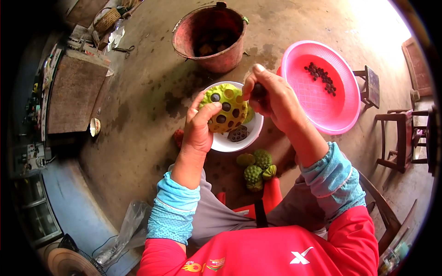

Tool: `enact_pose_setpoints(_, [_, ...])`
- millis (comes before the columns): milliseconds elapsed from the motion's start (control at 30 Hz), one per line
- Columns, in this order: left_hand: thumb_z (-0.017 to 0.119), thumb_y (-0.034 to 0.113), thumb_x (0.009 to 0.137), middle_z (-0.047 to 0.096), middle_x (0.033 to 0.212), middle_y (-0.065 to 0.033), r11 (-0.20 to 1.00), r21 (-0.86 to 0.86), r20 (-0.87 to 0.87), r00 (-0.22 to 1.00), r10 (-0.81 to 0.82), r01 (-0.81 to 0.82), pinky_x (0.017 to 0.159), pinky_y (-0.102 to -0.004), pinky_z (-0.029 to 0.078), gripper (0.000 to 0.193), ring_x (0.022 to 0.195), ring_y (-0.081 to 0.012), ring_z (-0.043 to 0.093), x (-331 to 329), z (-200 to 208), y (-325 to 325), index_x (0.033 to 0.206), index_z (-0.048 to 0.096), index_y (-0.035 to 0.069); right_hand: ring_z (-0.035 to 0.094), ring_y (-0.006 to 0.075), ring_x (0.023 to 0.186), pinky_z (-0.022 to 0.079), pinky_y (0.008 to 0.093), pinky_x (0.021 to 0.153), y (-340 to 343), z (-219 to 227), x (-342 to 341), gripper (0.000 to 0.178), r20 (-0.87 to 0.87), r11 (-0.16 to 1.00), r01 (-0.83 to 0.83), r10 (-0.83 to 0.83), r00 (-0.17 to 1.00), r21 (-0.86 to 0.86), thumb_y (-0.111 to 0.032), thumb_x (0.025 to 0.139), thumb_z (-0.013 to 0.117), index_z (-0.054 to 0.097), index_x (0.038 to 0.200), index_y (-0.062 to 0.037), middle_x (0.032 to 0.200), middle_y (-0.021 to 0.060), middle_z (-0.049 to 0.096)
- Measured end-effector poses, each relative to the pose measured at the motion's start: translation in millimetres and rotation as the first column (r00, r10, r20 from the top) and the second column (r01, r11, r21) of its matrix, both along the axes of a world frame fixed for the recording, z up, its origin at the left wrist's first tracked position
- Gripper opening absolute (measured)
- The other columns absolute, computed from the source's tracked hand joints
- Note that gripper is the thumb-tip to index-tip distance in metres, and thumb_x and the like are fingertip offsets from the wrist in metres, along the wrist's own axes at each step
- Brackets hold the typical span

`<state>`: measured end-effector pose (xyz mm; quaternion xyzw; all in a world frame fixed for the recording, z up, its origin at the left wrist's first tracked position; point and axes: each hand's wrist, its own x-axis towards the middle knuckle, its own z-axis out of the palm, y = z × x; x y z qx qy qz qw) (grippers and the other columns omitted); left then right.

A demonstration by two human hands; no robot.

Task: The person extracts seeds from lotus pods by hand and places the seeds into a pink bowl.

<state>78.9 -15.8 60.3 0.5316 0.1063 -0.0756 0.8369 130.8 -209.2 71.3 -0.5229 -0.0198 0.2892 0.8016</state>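
Note:
My left hand (199, 126) grips a yellow-green pod (235, 120) that resembles a lotus seed pod, its thumb lying across the face. Dark round seeds sit in several pits of the pod, while other pits near its top show no seed. Just right of the pod, my right hand (282, 99) is raised with the fingers curled around dark seeds (258, 91); their count is hidden. Below both hands stands a white bowl (230, 146) holding a dark, pitted pod piece (238, 134) and something green, partly hidden by the held pod.
Knobbly green pods (252, 174) lie on the floor before my knees. A pink basin (297, 112) with loose dark seeds (321, 77) stands at right, beside a small stool (372, 87). Beyond the bowl is a worn red bucket (225, 63) with dark contents. Wooden chairs (398, 138) stand far right.

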Motion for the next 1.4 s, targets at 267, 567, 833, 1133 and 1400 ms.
enact_pose_setpoints(267, [0.067, 0.007, 0.083, 0.061, 0.09, 0.0003, 0.955, 0.298, 0.076, 0.997, -0.023, -0.001, 0.075, -0.0234, 0.049, 0.019, 0.08, -0.0072, 0.057, -2.5, -4.5, -11.0, 0.1, 0.058, 0.005, 0.059, 0.012, 0.064, 0.047, 0.0295, 0.056, 23.4, -16.3, -13.6, 0.037, 0.407, 0.887, 0.197, -0.011, 0.913, -0.417, -0.038, 0.091, 0.064, 0.056, 0.086, -0.0015, 0.069, 0.005, 0.06])
enact_pose_setpoints(567, [0.074, 0.016, 0.084, 0.063, 0.101, -0.0023, 0.99, -0.009, 0.021, 0.99, -0.142, 0.142, 0.086, -0.027, 0.049, 0.033, 0.093, -0.0097, 0.059, -0.4, 2.3, -8.8, 0.111, 0.058, 0.004, 0.054, 0.0102, 0.054, 0.044, 0.0257, 0.047, 13.3, -9.2, -10.4, 0.023, 0.157, 0.976, 0.092, -0.061, 0.986, -0.197, -0.025, 0.093, 0.061, 0.057, 0.09, -0.0033, 0.067, 0.0041, 0.058])
enact_pose_setpoints(833, [0.067, 0.009, 0.085, 0.06, 0.112, -0.005, 0.994, 0.041, 0.094, 0.99, -0.103, 0.1, 0.093, -0.0287, 0.046, 0.04, 0.103, -0.0129, 0.057, 1.9, -1.1, -10.4, 0.122, 0.052, 0.004, 0.046, 0.0078, 0.048, 0.032, 0.0215, 0.04, 7.5, -14.2, -3.7, 0.029, -0.306, 0.968, 0.228, -0.187, 0.933, 0.102, -0.034, 0.095, 0.053, 0.057, 0.084, -0.0074, 0.066, 0.0016, 0.056])
enact_pose_setpoints(1133, [0.065, 0.004, 0.082, 0.062, 0.095, -0.0022, 0.963, 0.268, 0.097, 0.994, -0.055, 0.028, 0.08, -0.0252, 0.05, 0.024, 0.086, -0.0089, 0.058, -3.0, -8.2, -8.3, 0.105, 0.057, 0.004, 0.062, 0.0204, 0.066, 0.049, 0.0367, 0.06, 23.3, -14.5, -14.8, 0.042, 0.497, 0.842, 0.278, -0.013, 0.867, -0.462, -0.04, 0.086, 0.069, 0.054, 0.082, -0.001, 0.071, 0.012, 0.062])
enact_pose_setpoints(1400, [0.069, 0.016, 0.087, 0.064, 0.102, -0.0039, 0.979, 0.065, 0.093, 0.975, -0.2, 0.194, 0.084, -0.0264, 0.05, 0.027, 0.092, -0.0098, 0.061, -1.5, -0.9, -0.3, 0.11, 0.059, 0.005, 0.049, 0.0075, 0.054, 0.038, 0.0226, 0.047, 11.0, -5.1, -11.8, 0.015, 0.124, 0.983, 0.064, -0.043, 0.991, -0.173, -0.022, 0.091, 0.06, 0.056, 0.09, -0.0068, 0.068, 0.0004, 0.055])
